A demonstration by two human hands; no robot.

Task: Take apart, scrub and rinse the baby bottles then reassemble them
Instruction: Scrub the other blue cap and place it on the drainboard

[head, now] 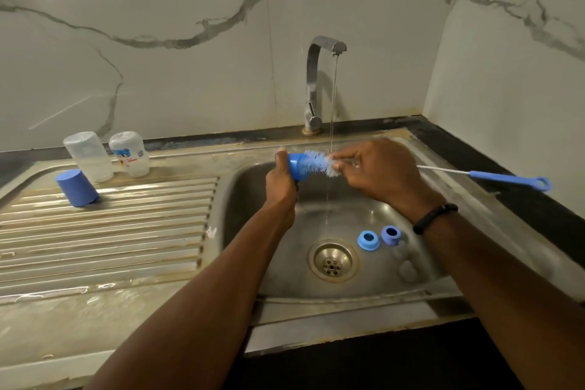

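White marble-veined wall panels back our stainless steel sink (468, 180), which is set into a dark table (538, 212) in the corner. Water runs in a thin stream from the chrome tap (316, 79) down into the basin, passing just beside the bristles we are working with.

Our left hand (280, 180) grips a blue bottle cap (296, 168) over the basin, its fingers curled round it with the open mouth facing right. Our right hand (380, 171) holds the bottle brush (316, 163); its fingers pinch the wire stem right behind the white bristle head, which is pushed partway into the cap. The brush's blue handle (509, 177) sticks out to the right past our hand, over the sink's rim, ending in a loop. A black band (435, 217) sits on our right wrist.

On the basin floor, right of the drain (332, 261), lie two blue screw rings (368, 240), one lighter and one darker, touching or nearly so. Just below the darker ring we make out two pale, clear rounded shapes, likely teats (406, 269), though they are too faint for us to be sure.

On the ribbed drainboard (110, 231) to the left, two clear bottle bodies stand upside down side by side at the back edge: a plain bottle (88, 157) and a printed bottle (129, 153) with a blue and red picture. A second blue cap (77, 187) rests mouth-down just in front of the plain one, slightly tilted.
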